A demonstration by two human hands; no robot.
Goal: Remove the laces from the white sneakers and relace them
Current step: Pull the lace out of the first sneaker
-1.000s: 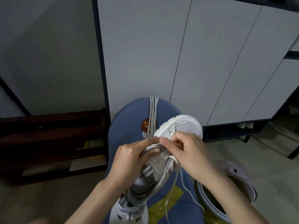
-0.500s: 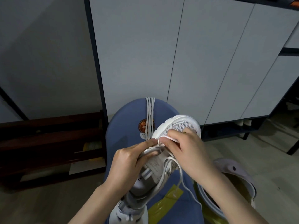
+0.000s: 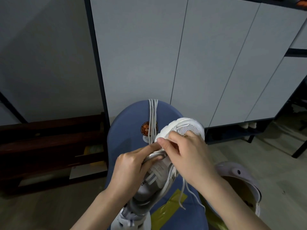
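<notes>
White mesh and leather make up the sneaker point(image 3: 166, 165) at the lower centre of the frame, held toe-away over a blue padded seat point(image 3: 126, 123), probably so the eyelet rows face the person and stay steady while the lace is worked.

The left hand point(image 3: 131, 168) wraps round the sneaker's left side, its forefinger stretched along the upper edge and the other fingers curled on the silver trim; it reads as the bracing grip. The right hand point(image 3: 186, 153) is bent over the front eyelets with fingertips pinched together on what looks like the lace point(image 3: 184, 191), though the pinch point itself is hidden. Loose ends of that lace trail down to the lower right across a strip of yellow tape point(image 3: 169, 208), so the threading is only partly done.

A second lace point(image 3: 153, 120) is draped straight over the seat's far edge, likely parked there to keep it untangled. Another sneaker point(image 3: 131, 221) sits at the bottom edge, mostly cut off.

On the tongue, small print is too blurred to read; letters resembling "CEC" show on the inner collar. A round orange sticker point(image 3: 145, 128) on the seat carries illegible writing.
</notes>
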